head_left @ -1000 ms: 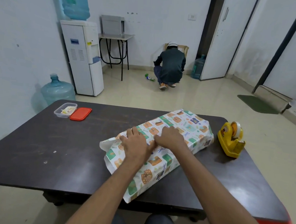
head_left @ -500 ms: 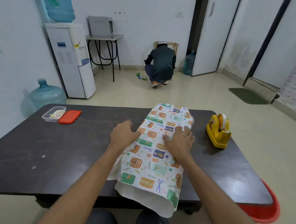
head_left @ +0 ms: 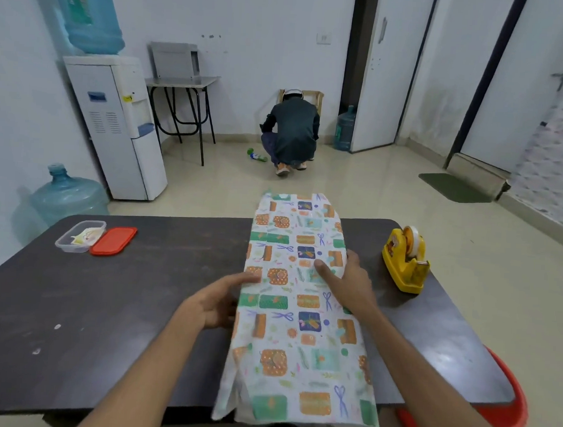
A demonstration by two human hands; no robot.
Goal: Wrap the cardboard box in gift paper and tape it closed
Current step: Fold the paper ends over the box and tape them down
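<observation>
The box is fully hidden under patterned gift paper (head_left: 297,299), which lies lengthwise toward me on the dark table (head_left: 138,303), both ends of the paper overhanging the table's edges. My left hand (head_left: 218,299) touches the package's left side, fingers spread on the paper's edge. My right hand (head_left: 346,282) grips the right side, thumb on top, fingers around the edge. A yellow tape dispenser (head_left: 405,260) stands to the right of the package, apart from it.
A clear plastic container (head_left: 80,236) with a red lid (head_left: 114,241) beside it sits at the table's far left. A red tub (head_left: 498,407) stands on the floor at the right. A person (head_left: 291,132) crouches by the far wall; a water dispenser (head_left: 122,123) stands at the left.
The package has been turned from a diagonal lie to pointing straight away from me. My hands moved from its top to its two sides.
</observation>
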